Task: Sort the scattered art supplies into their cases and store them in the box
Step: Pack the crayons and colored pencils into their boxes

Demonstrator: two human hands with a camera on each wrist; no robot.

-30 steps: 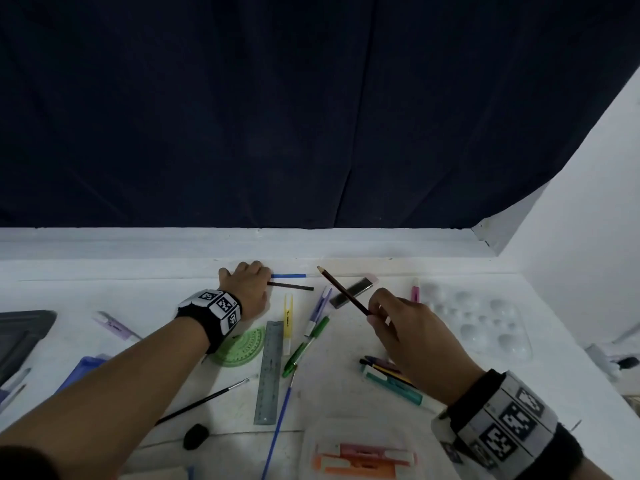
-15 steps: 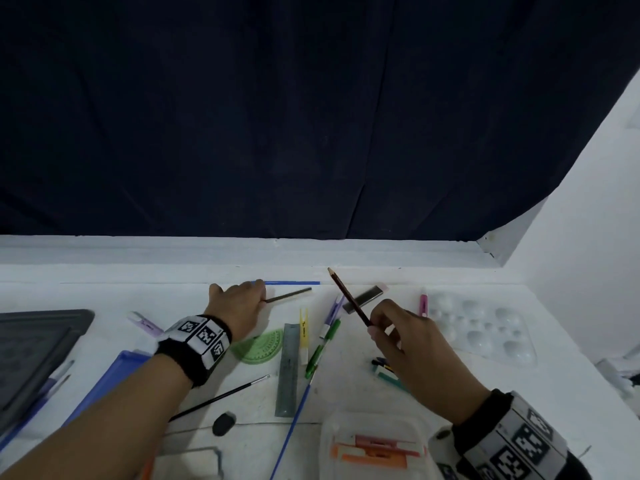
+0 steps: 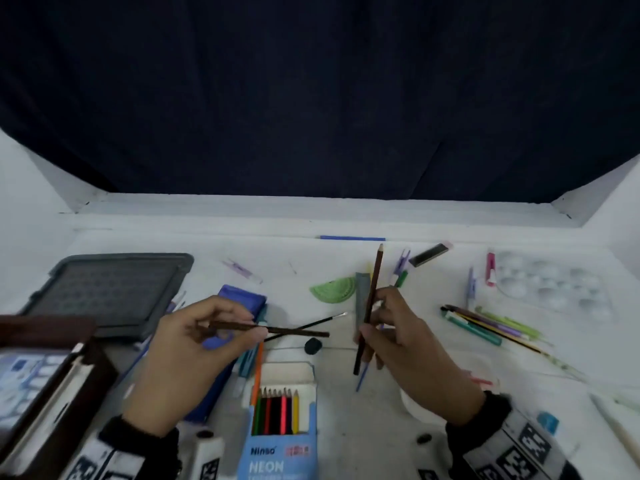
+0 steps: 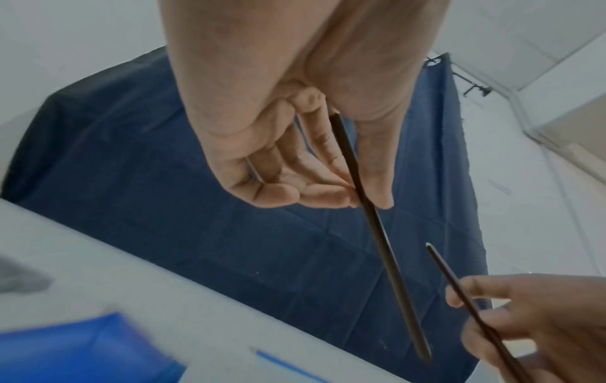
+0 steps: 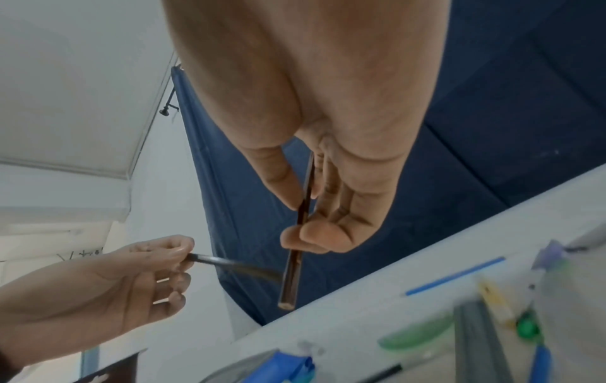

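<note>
Both hands now drawn back from the far edge of the table (image 3: 363, 427) toward the near side, each with a dark pencil lifted clear of the surface; half a second ago still out among the scatter near the blue strip (image 3: 352, 238), left hand just closing on its pencil. Head view also dropped, so the open neon pencil case (image 3: 282, 415) now in sight directly below and between the hands, coloured pencils standing in it, room apparently left at the side. Meaning for the task, as a judgement: picking done for this pair, delivery to the case next. Left hand (image 3: 194, 344) pinching the dark pencil (image 3: 273, 330) between thumb and curled fingertips, shaft lying roughly level and pointing right, free end past the fingers and above the black paintbrush (image 3: 308, 326) on the table; from the left wrist, thumb on one side and fingers on the other, most of the shaft sticking out beyond them. Right hand (image 3: 398, 337) clamped on the brown pencil (image 3: 372, 299) near its lower half, held near upright, tip up, blunt end below the fingers. The two pencils near each other but apart. Plenty left scattered: green protractor (image 3: 332, 289), grey ruler (image 3: 362, 296), pens at right (image 3: 485, 323), black eraser (image 3: 312, 345).
</note>
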